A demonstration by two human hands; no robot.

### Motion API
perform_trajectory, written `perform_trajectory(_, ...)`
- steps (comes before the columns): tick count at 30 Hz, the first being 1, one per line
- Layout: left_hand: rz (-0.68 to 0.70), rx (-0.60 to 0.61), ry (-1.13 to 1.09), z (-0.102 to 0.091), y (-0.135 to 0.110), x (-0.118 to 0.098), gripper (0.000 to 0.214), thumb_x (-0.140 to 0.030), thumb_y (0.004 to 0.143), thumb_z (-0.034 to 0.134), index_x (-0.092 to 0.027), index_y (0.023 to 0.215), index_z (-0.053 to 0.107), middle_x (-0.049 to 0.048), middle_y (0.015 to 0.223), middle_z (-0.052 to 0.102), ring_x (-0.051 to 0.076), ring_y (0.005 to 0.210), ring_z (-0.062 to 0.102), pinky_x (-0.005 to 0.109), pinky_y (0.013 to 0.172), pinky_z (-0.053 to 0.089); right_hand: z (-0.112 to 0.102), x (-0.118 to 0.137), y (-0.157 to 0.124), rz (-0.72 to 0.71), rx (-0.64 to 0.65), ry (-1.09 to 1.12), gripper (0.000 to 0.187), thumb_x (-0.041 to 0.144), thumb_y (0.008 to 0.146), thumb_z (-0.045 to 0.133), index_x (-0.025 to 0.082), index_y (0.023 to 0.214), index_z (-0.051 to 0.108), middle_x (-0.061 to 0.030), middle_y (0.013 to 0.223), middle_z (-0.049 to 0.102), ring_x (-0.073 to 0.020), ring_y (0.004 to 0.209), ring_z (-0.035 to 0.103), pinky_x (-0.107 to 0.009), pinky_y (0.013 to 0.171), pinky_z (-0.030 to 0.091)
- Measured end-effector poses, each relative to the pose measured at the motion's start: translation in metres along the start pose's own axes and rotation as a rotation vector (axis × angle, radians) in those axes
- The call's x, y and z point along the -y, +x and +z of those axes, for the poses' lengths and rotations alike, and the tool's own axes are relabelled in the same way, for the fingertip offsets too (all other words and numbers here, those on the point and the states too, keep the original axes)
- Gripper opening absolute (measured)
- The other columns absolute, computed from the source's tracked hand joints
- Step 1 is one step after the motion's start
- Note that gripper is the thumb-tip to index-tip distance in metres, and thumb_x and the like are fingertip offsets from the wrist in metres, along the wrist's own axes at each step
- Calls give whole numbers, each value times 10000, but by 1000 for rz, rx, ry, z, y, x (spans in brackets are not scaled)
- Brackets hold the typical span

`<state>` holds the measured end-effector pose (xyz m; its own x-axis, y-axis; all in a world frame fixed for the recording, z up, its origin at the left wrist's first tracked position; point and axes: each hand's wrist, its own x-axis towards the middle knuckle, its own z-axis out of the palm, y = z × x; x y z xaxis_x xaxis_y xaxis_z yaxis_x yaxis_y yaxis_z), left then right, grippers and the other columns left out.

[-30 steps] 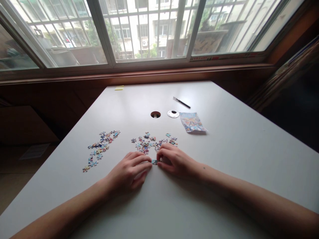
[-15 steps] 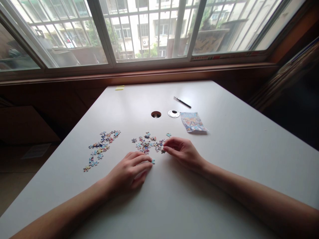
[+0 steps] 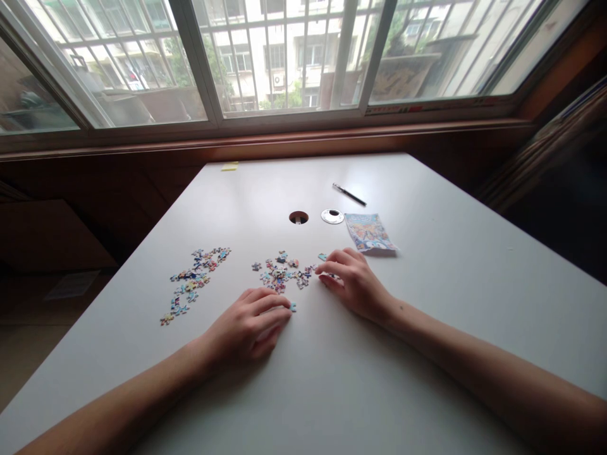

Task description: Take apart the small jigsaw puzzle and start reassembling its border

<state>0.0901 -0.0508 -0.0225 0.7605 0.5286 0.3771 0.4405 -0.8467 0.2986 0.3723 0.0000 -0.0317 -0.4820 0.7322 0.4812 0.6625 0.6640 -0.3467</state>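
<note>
White tbl (image 3: 313, 379) w/ puzzle pcs (image 3: 278, 275), pen (image 3: 349, 194), pic sheet (image 3: 370, 232), yellow note (image 3: 230, 166).

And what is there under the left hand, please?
A light-blue jigsaw piece seems to poke out from under the left hand, on the white table. The rest of it, and anything farther beneath the hand, is covered and cannot be seen.

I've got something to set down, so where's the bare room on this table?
The table looks bare between the left arm and right arm, and right of the picture sheet. It is crowded at the left puzzle pile and the middle puzzle pile, with the left hand and right hand close.
</note>
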Motion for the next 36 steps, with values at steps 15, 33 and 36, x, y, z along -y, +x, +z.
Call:
perform_trajectory(15, -8, -72, -13, 1, -1, 0, 272, -95, 875, 565, -191, 1120, 634, 80, 1133, 686, 218, 1082, 609, 389, 963, 482, 0, 3, 0, 11, -43, 39, 181, 90, 897, 536, 202, 977, 654, -61, 911, 713, -231, 880, 584, -389, 845, 406)
perform_trajectory(33, -235, -161, 240, -10, -2, 40, 200, -168, 962, 543, -232, 1075, 695, 38, 1097, 724, 230, 1091, 577, 441, 1007, 399, 0, -1, -1, 74, -70, 43, 172, 112, 869, 527, 203, 992, 607, -75, 1030, 682, -260, 987, 567, -431, 905, 410)
perform_trajectory(36, -268, -173, 252, -9, -2, 37, 168, -184, 961, 545, -227, 1014, 698, 42, 1022, 716, 216, 1007, 590, 421, 971, 395, -4, 9, 0, -110, 107, -6, 290, 187, 921, 534, 239, 1202, 585, -78, 1296, 631, -303, 1193, 501, -484, 997, 364)
